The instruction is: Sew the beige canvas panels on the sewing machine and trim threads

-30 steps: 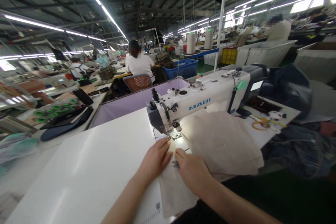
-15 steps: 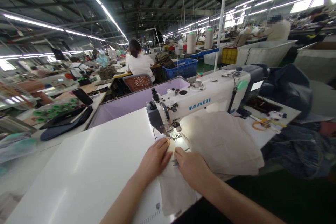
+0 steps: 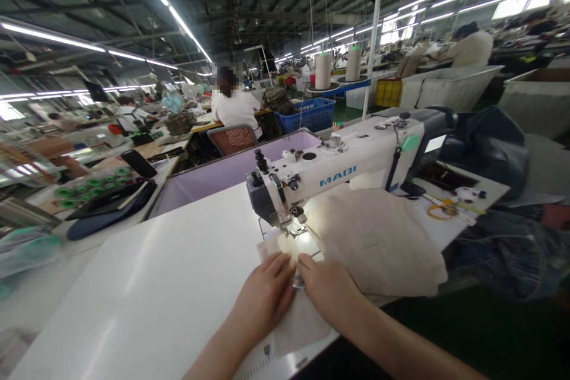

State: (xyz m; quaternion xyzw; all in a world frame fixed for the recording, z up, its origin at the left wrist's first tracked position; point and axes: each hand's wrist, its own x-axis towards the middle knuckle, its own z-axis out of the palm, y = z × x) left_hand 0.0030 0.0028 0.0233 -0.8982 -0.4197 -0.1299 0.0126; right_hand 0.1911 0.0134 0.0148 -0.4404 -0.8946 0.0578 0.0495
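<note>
A strip of beige fabric [image 3: 303,325] runs under the presser foot of a white sewing machine [image 3: 338,173], and part of it hangs toward me. My left hand [image 3: 267,286] lies on the strip just in front of the needle area, its fingers drawn together on the cloth. Beside it, my right hand [image 3: 325,285] pinches the strip's right side between thumb and fingers. A small shiny metal piece [image 3: 299,282] shows under my right fingers; its kind is unclear. More beige cloth [image 3: 378,240] is bunched to the right beneath the machine arm.
The white tabletop [image 3: 178,273] stretches left. Yellow-handled scissors [image 3: 440,209] lie right of the machine, near dark denim [image 3: 499,255]. A lilac-lined bin [image 3: 200,190] stands behind the table. Thread cones [image 3: 323,71] sit on a stand. A co-worker [image 3: 234,108] sits ahead.
My left hand has slid back toward me, uncovering the strip's end by the presser foot. The strip's near end has shifted slightly toward the machine. My right hand has barely moved.
</note>
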